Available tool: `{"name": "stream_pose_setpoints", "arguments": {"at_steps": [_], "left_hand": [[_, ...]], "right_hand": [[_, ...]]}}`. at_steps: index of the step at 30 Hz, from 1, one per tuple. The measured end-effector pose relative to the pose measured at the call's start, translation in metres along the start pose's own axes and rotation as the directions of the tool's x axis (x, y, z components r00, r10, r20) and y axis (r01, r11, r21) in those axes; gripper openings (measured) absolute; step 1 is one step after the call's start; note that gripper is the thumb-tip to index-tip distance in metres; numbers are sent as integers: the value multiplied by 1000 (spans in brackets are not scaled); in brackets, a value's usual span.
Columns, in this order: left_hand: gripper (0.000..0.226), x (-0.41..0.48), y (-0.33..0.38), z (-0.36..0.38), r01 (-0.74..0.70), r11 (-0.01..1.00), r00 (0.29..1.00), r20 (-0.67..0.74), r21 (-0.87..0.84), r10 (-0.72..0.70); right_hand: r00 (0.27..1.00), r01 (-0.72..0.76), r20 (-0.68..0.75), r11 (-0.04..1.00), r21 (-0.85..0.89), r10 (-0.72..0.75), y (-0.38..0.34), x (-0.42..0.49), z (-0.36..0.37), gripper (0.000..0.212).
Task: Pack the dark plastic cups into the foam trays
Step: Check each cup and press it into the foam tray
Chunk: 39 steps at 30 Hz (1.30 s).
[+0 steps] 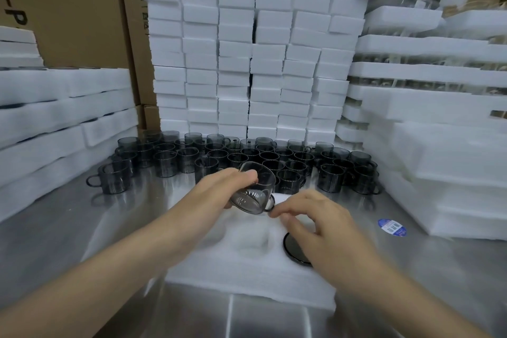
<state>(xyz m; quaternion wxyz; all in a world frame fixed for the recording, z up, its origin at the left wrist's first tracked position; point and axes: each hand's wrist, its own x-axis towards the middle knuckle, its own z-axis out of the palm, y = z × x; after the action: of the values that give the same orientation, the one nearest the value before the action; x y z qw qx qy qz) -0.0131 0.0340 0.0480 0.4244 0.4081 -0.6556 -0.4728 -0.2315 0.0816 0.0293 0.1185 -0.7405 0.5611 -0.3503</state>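
Noted left hand (230, 184) clamped round a tilted cup (255, 192), held above the tray (247, 263) at mid counter (82, 228). Noted right hand (315, 225) with curled fingertips at the cup's handle; unable to tell grip from mere touch, given blur. Found second cup (295, 251) seated in the tray, partly hidden under the right hand. Recorded loose cups (247, 156) massed just behind, foam blocks (247, 49) stacked beyond, piled trays (55, 118) on both flanks, sticker (391, 227) at right.
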Motion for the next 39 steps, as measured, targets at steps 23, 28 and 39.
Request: {"name": "stream_pose_setpoints", "arguments": {"at_steps": [23,28,39], "left_hand": [[50,-22,9,10,-79,952,985,168,295,30],[50,-22,8,4,-89,940,976,218,328,17],[51,-29,10,9,-133,859,963,268,495,-6]], "right_hand": [[999,34,-35,997,-73,-36,5,1,1,21],[998,53,-29,996,-70,-56,2,-1,1,19],[998,66,-6,995,-68,-67,4,-1,0,35]]}}
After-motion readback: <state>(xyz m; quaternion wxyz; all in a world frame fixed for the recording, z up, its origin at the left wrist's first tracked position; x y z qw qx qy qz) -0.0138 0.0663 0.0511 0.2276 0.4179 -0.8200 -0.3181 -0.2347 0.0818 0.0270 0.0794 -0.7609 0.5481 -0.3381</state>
